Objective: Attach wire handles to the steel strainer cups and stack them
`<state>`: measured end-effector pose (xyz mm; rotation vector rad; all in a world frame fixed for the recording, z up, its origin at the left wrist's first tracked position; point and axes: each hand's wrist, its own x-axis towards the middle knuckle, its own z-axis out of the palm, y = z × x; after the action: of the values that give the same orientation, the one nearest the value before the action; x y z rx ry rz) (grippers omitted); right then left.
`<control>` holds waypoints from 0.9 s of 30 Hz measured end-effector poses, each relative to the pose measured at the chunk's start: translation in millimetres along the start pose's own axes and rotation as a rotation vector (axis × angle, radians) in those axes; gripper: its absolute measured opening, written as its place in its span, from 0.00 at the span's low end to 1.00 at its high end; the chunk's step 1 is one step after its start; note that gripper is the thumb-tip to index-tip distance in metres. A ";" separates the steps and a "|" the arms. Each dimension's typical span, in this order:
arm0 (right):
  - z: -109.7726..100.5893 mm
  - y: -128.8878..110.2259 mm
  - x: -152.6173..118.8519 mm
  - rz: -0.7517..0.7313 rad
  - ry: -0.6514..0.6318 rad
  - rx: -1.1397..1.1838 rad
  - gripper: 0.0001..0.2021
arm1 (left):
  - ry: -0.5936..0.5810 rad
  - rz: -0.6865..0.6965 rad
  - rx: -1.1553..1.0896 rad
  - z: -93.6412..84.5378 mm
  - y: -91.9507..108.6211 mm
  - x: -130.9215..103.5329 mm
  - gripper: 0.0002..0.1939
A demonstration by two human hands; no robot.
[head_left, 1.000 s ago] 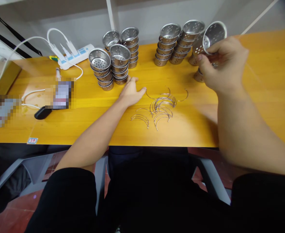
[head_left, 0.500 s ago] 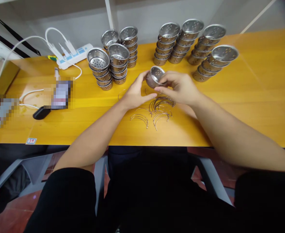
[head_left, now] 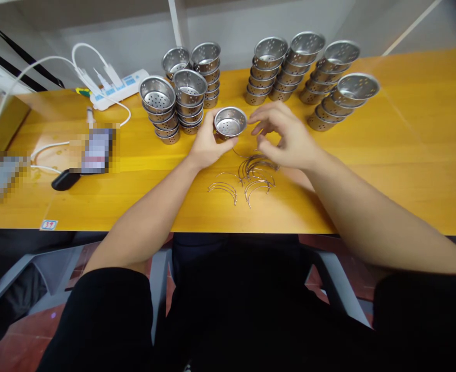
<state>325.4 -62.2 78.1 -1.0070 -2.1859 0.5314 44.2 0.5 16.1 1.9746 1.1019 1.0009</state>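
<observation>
My left hand [head_left: 208,143] grips a small perforated metal cup [head_left: 231,124] by its side, thumb in front and fingers behind, the mouth facing up and toward me. Just right of the cup, my right hand [head_left: 284,135] hovers with its fingers curved and apart, holding nothing I can see. Below both hands, several thin curved wire handles [head_left: 257,168] lie in a loose heap on the table. Smaller groups of the same wires [head_left: 223,190] lie nearer the front edge.
Stacks of perforated metal cups stand behind my left hand [head_left: 157,95] and at the back right [head_left: 270,54]. On the left are a white power strip [head_left: 125,90] with cables, a blurred phone [head_left: 96,151] and a black oval object [head_left: 65,180]. A number label [head_left: 49,225] marks the yellow table's front edge.
The cup has moved left and turned more upright in my left hand. My right hand has let go of it, and its fingers have spread apart.
</observation>
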 end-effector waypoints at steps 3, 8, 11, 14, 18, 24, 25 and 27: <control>-23.6 10.1 -3.8 0.065 -0.179 -0.023 0.19 | 0.031 -0.008 -0.006 -0.8 -8.8 3.4 0.53; -39.0 35.7 -7.9 0.110 -0.455 -0.109 0.26 | 0.012 -0.022 0.002 -1.1 -8.9 0.0 0.51; -28.7 43.2 -6.7 0.079 -0.460 -0.128 0.17 | -0.001 -0.031 -0.003 -1.8 -3.7 -3.1 0.49; -17.5 41.7 -4.3 0.033 -0.429 -0.126 0.10 | -0.017 -0.025 0.011 -1.7 -0.1 -4.6 0.49; -11.4 33.9 -1.6 0.002 -0.434 -0.139 0.08 | -0.009 -0.010 0.031 -1.0 1.9 -4.6 0.50; -14.2 28.7 -1.3 -0.023 -0.383 -0.087 0.11 | 0.002 0.003 0.030 -0.5 2.9 -4.5 0.50; -15.6 27.6 -1.3 -0.020 -0.374 -0.066 0.11 | 0.000 0.002 0.020 -0.4 3.4 -4.7 0.50; -18.8 24.7 -1.1 -0.005 -0.363 -0.024 0.13 | -0.003 -0.009 0.006 -0.4 5.4 -5.4 0.51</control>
<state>351.8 -46.2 76.0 -0.9773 -2.5154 0.7346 44.0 -6.5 19.1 1.9734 1.1120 0.9910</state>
